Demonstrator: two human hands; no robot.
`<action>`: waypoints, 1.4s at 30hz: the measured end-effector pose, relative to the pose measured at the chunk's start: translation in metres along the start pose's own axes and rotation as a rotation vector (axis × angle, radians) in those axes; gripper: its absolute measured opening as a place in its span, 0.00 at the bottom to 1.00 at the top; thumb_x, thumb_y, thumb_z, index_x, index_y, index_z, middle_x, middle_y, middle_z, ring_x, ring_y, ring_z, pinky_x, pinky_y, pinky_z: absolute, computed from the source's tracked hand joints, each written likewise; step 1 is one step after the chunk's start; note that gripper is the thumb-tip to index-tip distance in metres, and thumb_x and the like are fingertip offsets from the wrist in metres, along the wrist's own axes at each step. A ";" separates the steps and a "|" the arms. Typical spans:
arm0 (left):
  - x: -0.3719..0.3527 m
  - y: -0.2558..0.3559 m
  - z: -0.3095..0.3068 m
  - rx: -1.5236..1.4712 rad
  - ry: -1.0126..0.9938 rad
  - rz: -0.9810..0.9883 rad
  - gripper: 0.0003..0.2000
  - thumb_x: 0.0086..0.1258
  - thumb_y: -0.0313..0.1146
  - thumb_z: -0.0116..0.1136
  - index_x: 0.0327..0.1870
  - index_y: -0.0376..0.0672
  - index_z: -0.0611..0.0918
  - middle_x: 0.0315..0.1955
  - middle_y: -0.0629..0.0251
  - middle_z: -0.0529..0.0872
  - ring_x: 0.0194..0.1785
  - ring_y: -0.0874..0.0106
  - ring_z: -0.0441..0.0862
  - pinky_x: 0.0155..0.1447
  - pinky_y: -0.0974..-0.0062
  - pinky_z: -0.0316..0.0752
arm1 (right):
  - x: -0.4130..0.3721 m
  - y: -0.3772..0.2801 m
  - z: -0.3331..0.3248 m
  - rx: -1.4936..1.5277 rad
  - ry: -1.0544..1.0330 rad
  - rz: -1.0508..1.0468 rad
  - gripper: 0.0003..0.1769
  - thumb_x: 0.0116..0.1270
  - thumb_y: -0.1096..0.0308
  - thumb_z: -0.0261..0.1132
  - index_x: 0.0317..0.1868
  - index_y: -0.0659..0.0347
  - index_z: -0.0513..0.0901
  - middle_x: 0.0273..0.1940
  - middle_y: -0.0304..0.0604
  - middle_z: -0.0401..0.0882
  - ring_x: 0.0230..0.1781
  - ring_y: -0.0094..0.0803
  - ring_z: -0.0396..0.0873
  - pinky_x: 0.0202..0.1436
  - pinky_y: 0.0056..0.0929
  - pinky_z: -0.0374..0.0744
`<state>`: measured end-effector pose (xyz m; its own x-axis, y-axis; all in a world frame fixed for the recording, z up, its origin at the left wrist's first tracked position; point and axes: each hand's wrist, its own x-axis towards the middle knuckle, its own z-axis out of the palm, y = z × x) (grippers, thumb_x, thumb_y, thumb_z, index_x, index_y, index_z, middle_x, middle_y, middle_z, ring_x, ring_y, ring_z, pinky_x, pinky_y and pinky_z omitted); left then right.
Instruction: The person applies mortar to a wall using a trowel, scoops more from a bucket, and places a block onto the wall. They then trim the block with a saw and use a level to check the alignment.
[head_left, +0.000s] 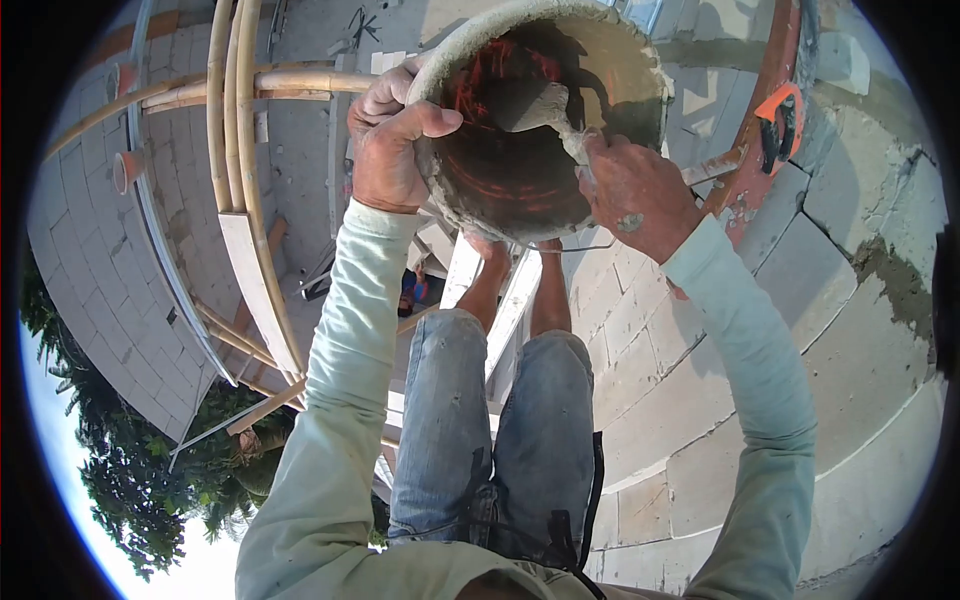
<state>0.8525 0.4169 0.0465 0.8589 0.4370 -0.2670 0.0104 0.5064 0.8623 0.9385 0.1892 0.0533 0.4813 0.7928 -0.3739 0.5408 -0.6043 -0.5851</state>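
Note:
My left hand grips the rim of a mortar-caked bucket and holds it tilted toward me, so its red-streaked inside shows. My right hand is shut on the handle of a trowel whose grey blade reaches into the bucket with wet mortar on it. Both arms wear pale green sleeves. Below the bucket I see my own jeans-clad legs and bare feet standing on a narrow plank.
A grey block wall with mortar joints rises on the right. Bamboo scaffold poles run along the left, with a long drop beneath and a person far below. An orange tool lies on the wall top.

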 end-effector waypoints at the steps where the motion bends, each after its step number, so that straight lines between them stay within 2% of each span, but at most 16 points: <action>1: -0.002 0.007 0.000 0.005 0.049 -0.040 0.10 0.41 0.12 0.57 0.19 0.39 0.73 0.49 0.57 0.84 0.46 0.70 0.80 0.56 0.72 0.73 | -0.007 -0.003 0.006 -0.075 -0.079 0.024 0.18 0.65 0.67 0.61 0.51 0.69 0.71 0.35 0.56 0.77 0.36 0.54 0.79 0.39 0.48 0.78; 3: -0.003 0.011 -0.012 0.052 0.014 -0.002 0.10 0.43 0.13 0.57 0.20 0.40 0.74 0.48 0.60 0.84 0.46 0.70 0.80 0.55 0.73 0.74 | -0.016 -0.001 0.013 -0.138 -0.179 0.018 0.19 0.65 0.66 0.61 0.53 0.69 0.72 0.35 0.56 0.77 0.36 0.54 0.79 0.41 0.47 0.78; 5: -0.004 0.019 -0.016 0.118 0.013 0.049 0.09 0.44 0.13 0.58 0.21 0.40 0.75 0.46 0.62 0.85 0.47 0.69 0.81 0.57 0.71 0.73 | -0.016 0.009 0.012 -0.069 0.162 -0.346 0.18 0.62 0.69 0.63 0.49 0.71 0.75 0.31 0.52 0.79 0.34 0.47 0.80 0.36 0.41 0.80; 8: -0.003 0.030 -0.022 0.147 0.028 0.072 0.09 0.44 0.13 0.58 0.21 0.40 0.75 0.46 0.62 0.84 0.47 0.69 0.81 0.57 0.71 0.73 | 0.012 -0.004 0.007 -0.124 0.261 -0.277 0.16 0.62 0.68 0.64 0.48 0.67 0.76 0.31 0.48 0.77 0.35 0.45 0.78 0.37 0.42 0.79; 9: -0.003 0.034 -0.025 0.154 0.037 0.074 0.09 0.44 0.13 0.58 0.21 0.40 0.75 0.46 0.62 0.84 0.47 0.69 0.81 0.57 0.71 0.73 | 0.021 -0.010 0.003 -0.080 0.412 -0.433 0.16 0.62 0.67 0.64 0.48 0.66 0.76 0.30 0.48 0.77 0.35 0.43 0.79 0.36 0.41 0.79; 13: 0.000 0.047 -0.036 0.167 0.059 0.090 0.09 0.44 0.13 0.58 0.21 0.40 0.75 0.47 0.62 0.84 0.47 0.69 0.81 0.57 0.72 0.73 | 0.035 -0.011 0.020 -0.144 0.412 -0.553 0.16 0.61 0.68 0.64 0.48 0.66 0.76 0.28 0.46 0.76 0.34 0.41 0.79 0.37 0.39 0.80; 16: -0.001 0.053 -0.045 0.174 0.073 0.094 0.09 0.44 0.13 0.58 0.21 0.40 0.75 0.47 0.61 0.84 0.47 0.69 0.81 0.57 0.72 0.73 | 0.022 -0.014 0.026 -0.225 0.211 -0.492 0.16 0.60 0.70 0.64 0.46 0.70 0.76 0.26 0.44 0.76 0.33 0.40 0.79 0.38 0.37 0.81; 20: 0.000 0.056 -0.056 0.174 0.084 0.100 0.09 0.44 0.13 0.58 0.21 0.40 0.75 0.47 0.61 0.84 0.47 0.69 0.81 0.57 0.72 0.73 | 0.034 -0.023 0.012 -0.188 0.208 -0.507 0.17 0.60 0.70 0.62 0.48 0.71 0.76 0.27 0.46 0.77 0.34 0.42 0.80 0.38 0.38 0.81; 22: 0.001 0.055 -0.059 0.174 0.087 0.094 0.09 0.44 0.13 0.58 0.21 0.40 0.75 0.47 0.61 0.84 0.47 0.69 0.81 0.57 0.72 0.73 | 0.050 -0.042 0.008 -0.202 0.092 -0.217 0.18 0.59 0.70 0.62 0.48 0.71 0.76 0.29 0.49 0.79 0.37 0.44 0.81 0.40 0.40 0.81; 25: 0.002 0.052 -0.065 0.162 0.086 0.097 0.09 0.44 0.13 0.58 0.21 0.40 0.75 0.47 0.61 0.84 0.47 0.69 0.81 0.57 0.72 0.73 | 0.059 -0.055 0.015 -0.203 -0.059 -0.122 0.17 0.59 0.69 0.62 0.46 0.71 0.76 0.31 0.53 0.81 0.38 0.47 0.81 0.42 0.42 0.81; 29: 0.005 0.048 -0.073 0.112 0.073 0.109 0.09 0.44 0.13 0.58 0.21 0.40 0.75 0.48 0.61 0.84 0.48 0.69 0.81 0.57 0.72 0.73 | 0.040 -0.046 0.013 -0.244 -0.037 -0.252 0.15 0.60 0.69 0.61 0.44 0.72 0.76 0.32 0.55 0.82 0.38 0.49 0.82 0.43 0.44 0.81; 32: 0.003 0.050 -0.063 0.074 0.110 0.130 0.10 0.44 0.12 0.58 0.20 0.40 0.73 0.48 0.60 0.84 0.46 0.71 0.80 0.55 0.73 0.73 | 0.042 -0.044 0.005 -0.116 -0.029 -0.303 0.14 0.62 0.70 0.59 0.43 0.73 0.76 0.33 0.58 0.82 0.37 0.52 0.82 0.43 0.45 0.81; 34: -0.002 0.050 -0.060 0.054 0.153 0.135 0.11 0.43 0.12 0.58 0.19 0.39 0.72 0.48 0.58 0.84 0.44 0.72 0.79 0.52 0.75 0.73 | 0.051 -0.053 -0.002 -0.118 -0.194 -0.031 0.17 0.65 0.67 0.60 0.48 0.73 0.73 0.36 0.62 0.79 0.39 0.55 0.80 0.42 0.47 0.79; 38: -0.006 0.047 -0.058 0.061 0.174 0.136 0.11 0.44 0.12 0.58 0.18 0.40 0.71 0.48 0.59 0.84 0.44 0.73 0.78 0.52 0.76 0.72 | 0.079 -0.053 0.000 -0.159 -0.065 -0.029 0.17 0.65 0.67 0.60 0.48 0.73 0.72 0.35 0.62 0.79 0.38 0.55 0.80 0.42 0.48 0.78; 40: -0.010 0.046 -0.053 0.065 0.207 0.126 0.11 0.44 0.12 0.58 0.17 0.40 0.70 0.47 0.59 0.85 0.44 0.74 0.78 0.52 0.76 0.72 | 0.087 -0.048 0.011 -0.187 0.037 -0.096 0.15 0.61 0.69 0.60 0.42 0.76 0.76 0.32 0.63 0.81 0.36 0.56 0.83 0.39 0.48 0.81; 42: -0.011 0.046 -0.053 0.085 0.209 0.149 0.10 0.44 0.12 0.57 0.19 0.40 0.72 0.46 0.59 0.85 0.44 0.73 0.79 0.53 0.76 0.72 | 0.081 -0.054 0.021 -0.205 -0.022 -0.041 0.15 0.61 0.70 0.59 0.42 0.76 0.76 0.32 0.62 0.81 0.36 0.56 0.83 0.39 0.48 0.81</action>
<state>0.8159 0.4750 0.0664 0.7299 0.6505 -0.2101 -0.0575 0.3648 0.9293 0.9341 0.2875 0.0394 0.4417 0.8174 -0.3698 0.6900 -0.5729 -0.4423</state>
